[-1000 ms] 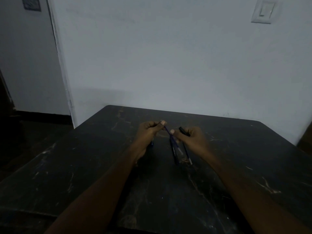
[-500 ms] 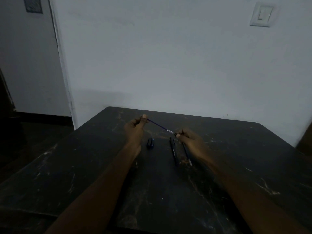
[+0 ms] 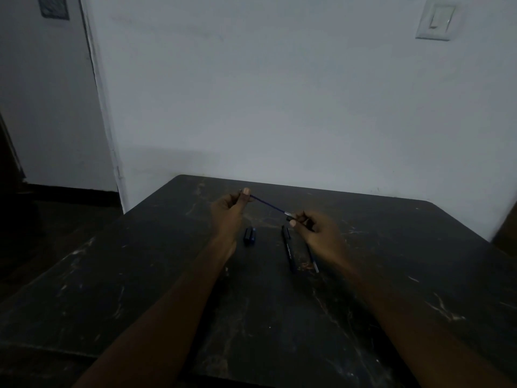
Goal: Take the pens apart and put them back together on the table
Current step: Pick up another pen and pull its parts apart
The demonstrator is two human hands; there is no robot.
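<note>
My left hand (image 3: pixel 230 212) pinches the far end of a thin blue ink refill (image 3: pixel 267 203) above the dark table (image 3: pixel 167 289). The refill slopes down to the right, its light tip just at the open mouth of a black pen barrel (image 3: pixel 300 221). My right hand (image 3: pixel 321 233) grips that barrel; most of it is hidden in the fist. A dark pen (image 3: pixel 288 249) lies on the table under the hands, and another thin pen part (image 3: pixel 312 260) lies beside it, half covered by my right hand. A small dark cap (image 3: pixel 249 235) rests near my left wrist.
The table's back edge meets a pale wall (image 3: pixel 279 107). A light switch (image 3: pixel 436 19) is high on the right. A doorway and dark floor lie off the table's left side. The room is dim.
My left hand has drawn the refill out of the barrel, up and to the left, and the hands have spread apart. The small cap near my left wrist has come into view.
</note>
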